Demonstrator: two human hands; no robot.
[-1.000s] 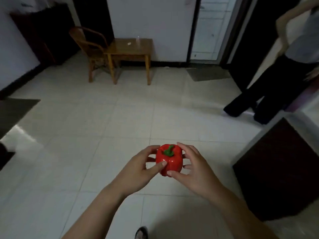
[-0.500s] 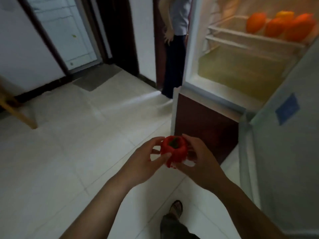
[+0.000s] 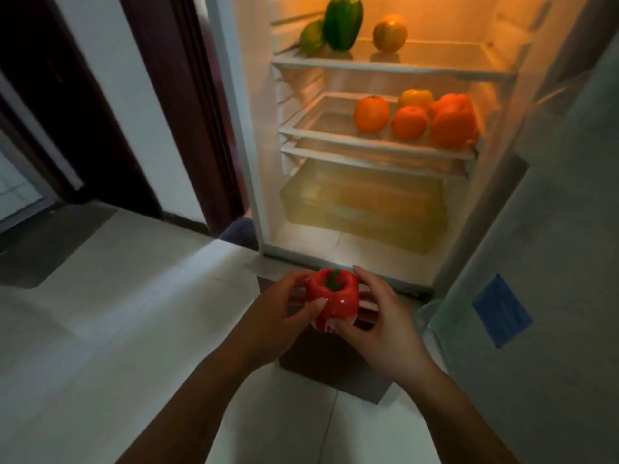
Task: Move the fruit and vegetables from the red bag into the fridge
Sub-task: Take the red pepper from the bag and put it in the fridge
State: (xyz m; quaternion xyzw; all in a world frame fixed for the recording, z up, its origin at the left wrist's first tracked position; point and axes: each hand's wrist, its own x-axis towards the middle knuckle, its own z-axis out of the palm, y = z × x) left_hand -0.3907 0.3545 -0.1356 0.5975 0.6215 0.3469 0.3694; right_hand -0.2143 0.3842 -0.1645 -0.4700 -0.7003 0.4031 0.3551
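Transfer step in hand: left hand (image 3: 284, 309) and right hand (image 3: 378, 316) clasp the glossy red bell pepper (image 3: 333, 298) before the open white fridge (image 3: 378, 155); next, a lift onto a shelf.

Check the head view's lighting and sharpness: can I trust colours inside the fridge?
Head view: the fridge interior glows warm orange, so colours there are unreliable; the floor is dim; the red pepper, held by the left hand and right hand, shows a small glare spot; everything looks slightly soft.
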